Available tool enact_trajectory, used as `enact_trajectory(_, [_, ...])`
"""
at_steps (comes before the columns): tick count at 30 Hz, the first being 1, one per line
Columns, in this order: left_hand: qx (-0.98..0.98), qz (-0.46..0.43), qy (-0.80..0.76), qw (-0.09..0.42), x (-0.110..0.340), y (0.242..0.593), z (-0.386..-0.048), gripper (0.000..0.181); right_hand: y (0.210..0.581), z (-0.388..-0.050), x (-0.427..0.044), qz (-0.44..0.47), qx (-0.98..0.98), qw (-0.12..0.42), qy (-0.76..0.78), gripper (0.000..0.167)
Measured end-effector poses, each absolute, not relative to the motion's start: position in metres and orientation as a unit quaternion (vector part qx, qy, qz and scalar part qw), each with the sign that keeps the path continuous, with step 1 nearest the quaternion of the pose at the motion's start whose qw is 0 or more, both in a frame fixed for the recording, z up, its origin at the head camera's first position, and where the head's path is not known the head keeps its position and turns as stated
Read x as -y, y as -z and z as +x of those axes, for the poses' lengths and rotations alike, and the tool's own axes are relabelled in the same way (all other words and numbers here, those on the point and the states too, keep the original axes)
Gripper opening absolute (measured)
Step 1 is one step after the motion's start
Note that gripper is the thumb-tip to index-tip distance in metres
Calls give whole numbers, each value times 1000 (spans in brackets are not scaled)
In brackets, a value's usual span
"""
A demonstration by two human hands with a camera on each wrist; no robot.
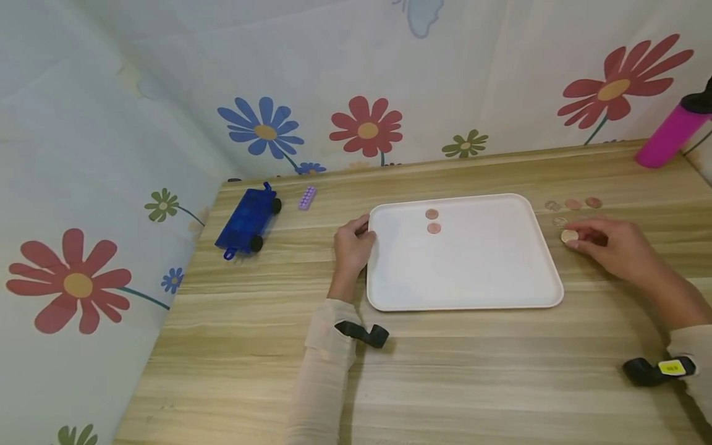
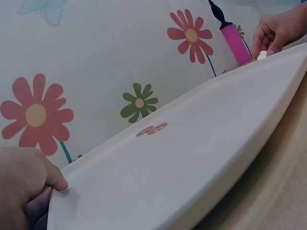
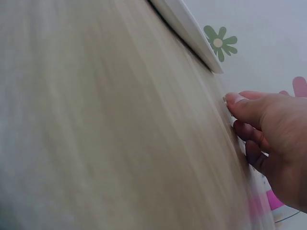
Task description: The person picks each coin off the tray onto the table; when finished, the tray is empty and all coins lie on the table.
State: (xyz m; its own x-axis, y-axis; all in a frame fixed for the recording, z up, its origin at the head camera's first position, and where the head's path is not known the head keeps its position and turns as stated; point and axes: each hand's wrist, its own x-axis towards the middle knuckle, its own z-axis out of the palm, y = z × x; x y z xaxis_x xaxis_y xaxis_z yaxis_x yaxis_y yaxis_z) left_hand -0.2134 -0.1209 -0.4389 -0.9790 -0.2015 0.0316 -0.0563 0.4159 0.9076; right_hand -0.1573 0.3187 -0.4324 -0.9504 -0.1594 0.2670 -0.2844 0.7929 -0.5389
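A white rectangular tray lies on the wooden table with two copper-coloured coins, one coin just behind the other coin. My left hand grips the tray's left edge, thumb over the rim. To the right of the tray, my right hand pinches a pale coin between thumb and fingers. Close behind it on the table are a silvery coin, another silvery coin, and two copper-coloured coins. The right wrist view shows the pinched coin edge-on.
A blue translucent toy cart with black wheels stands at the table's back left, beside a small purple toy brick. A pink bottle with a black top stands at the back right. A flower-patterned sheet hangs behind the table.
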Motion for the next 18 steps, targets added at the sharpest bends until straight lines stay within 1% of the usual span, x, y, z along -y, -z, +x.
enact_trajectory(10, [836,80,539,65,120,438,-213,41,437,-157,-327,102,941,97,-307,26])
enact_trajectory(16, [836,77,539,67,121,438,-214,41,439,-159,-329,111,937,109,-313,23])
enact_trajectory(18, [835,78,540,67,121,439,-213,41,438,-160,-328,107,937,102,-317,22])
